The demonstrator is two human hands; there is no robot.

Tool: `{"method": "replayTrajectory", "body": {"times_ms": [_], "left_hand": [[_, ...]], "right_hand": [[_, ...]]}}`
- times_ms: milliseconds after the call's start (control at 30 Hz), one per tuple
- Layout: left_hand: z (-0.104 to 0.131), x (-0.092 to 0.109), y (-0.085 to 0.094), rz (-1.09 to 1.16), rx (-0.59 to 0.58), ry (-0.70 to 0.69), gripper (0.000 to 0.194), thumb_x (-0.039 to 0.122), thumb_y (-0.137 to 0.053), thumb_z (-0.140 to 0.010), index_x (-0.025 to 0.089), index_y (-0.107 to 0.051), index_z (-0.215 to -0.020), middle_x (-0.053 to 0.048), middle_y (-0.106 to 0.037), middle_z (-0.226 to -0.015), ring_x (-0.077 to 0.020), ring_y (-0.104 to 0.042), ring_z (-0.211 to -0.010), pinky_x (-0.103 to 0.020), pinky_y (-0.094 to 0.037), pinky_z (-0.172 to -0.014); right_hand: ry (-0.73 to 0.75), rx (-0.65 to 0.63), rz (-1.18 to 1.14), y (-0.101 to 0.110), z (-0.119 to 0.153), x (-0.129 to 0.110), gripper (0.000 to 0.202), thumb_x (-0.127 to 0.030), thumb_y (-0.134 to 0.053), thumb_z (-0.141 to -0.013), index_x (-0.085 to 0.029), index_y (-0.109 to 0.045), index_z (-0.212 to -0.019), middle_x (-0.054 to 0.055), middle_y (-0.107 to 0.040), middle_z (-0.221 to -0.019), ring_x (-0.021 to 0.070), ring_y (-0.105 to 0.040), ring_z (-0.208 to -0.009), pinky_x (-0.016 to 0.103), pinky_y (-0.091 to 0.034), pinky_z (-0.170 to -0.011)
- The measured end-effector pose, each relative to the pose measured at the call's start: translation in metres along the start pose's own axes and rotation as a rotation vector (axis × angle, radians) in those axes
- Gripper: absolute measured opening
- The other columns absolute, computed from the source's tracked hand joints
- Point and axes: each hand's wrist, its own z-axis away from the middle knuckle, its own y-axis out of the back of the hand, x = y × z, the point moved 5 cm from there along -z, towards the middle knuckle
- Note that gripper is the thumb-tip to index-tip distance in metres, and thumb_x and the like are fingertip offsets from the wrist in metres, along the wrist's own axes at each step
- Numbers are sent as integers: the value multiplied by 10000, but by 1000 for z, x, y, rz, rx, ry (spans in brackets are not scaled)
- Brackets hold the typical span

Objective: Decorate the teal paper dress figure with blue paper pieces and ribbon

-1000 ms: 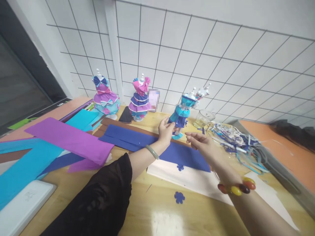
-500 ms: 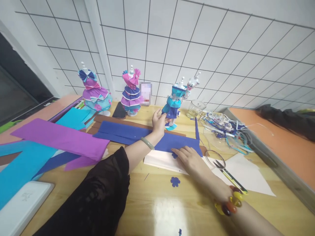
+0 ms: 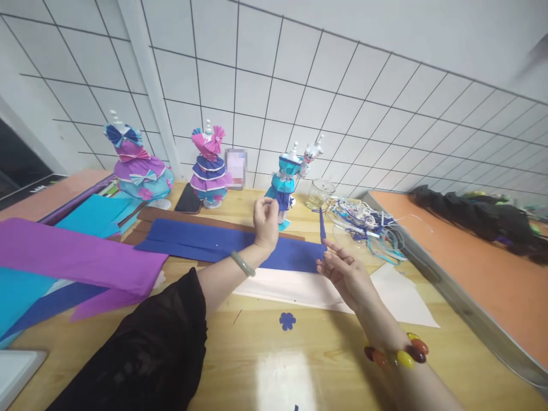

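Observation:
My left hand (image 3: 266,224) is raised in front of a small dress form in a teal and blue paper dress (image 3: 284,177). Its fingers are curled closed, and what they hold, if anything, is hidden. Over the right end of a long dark blue paper sheet (image 3: 192,240), my right hand (image 3: 345,271) pinches what looks like a small blue paper flower (image 3: 322,254), hard to make out against the sheet. A narrow blue strip (image 3: 322,224) stands just behind those fingertips. Nearer me, another blue paper flower (image 3: 287,321) lies flat on the wooden table (image 3: 231,365).
Two more dressed forms, one purple and teal (image 3: 137,165) and one pink and blue (image 3: 209,165), stand by the tiled wall. A phone (image 3: 188,198), a glass jar (image 3: 320,194) and tangled ribbon scraps (image 3: 363,220) are at the back. Purple paper (image 3: 85,254) covers the left; white paper (image 3: 406,294) lies right.
My right hand has lifted off the white paper, and the small flower under its fingers there is gone from that spot. My left fingers have curled closed by the dress. The view has turned right.

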Motion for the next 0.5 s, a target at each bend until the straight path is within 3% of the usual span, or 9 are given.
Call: {"method": "replayTrajectory", "body": {"times_ms": [100, 133, 233, 333, 500], "left_hand": [[29, 2, -28, -53, -370, -15, 206, 328, -589, -751, 196, -508, -887, 42, -480, -594, -58, -441, -517, -168, -352, -514], [39, -1, -36, -80, -493, 37, 245, 311, -620, -724, 188, -519, -910, 27, -512, -621, -68, -471, -546, -178, -368, -534], [57, -13, -48, -100, -712, 221, 359, 260, -646, -691, 171, -512, -1012, -17, -581, -723, -102, -539, -627, -214, -408, -581], [64, -22, -51, -92, -808, 363, 443, 150, -661, -641, 157, -501, -1054, -15, -590, -732, -104, -561, -633, -244, -429, -631], [58, -27, -47, -119, -772, 369, 472, 68, -640, -617, 138, -515, -1066, 8, -569, -668, -87, -554, -619, -242, -426, -655]], "right_hand": [[24, 33, -59, 7, -3, -4, 461, -263, -764, -592, -219, -611, -1024, -18, -613, -707, 145, -622, -645, 303, -517, -640], [39, 40, -68, 8, -4, -5, 463, -256, -766, -590, -217, -611, -1025, -16, -617, -715, 143, -622, -647, 297, -516, -638], [89, 54, -53, 10, -6, -8, 475, -247, -767, -591, -210, -608, -1038, -12, -626, -726, 132, -617, -644, 289, -512, -651], [138, 69, -2, 10, -8, -9, 477, -257, -762, -598, -209, -604, -1045, -10, -631, -716, 130, -611, -647, 300, -508, -678], [157, 74, 31, 10, -9, -9, 462, -289, -753, -615, -207, -604, -1044, 3, -643, -744, 147, -628, -684, 310, -505, -692]]}}
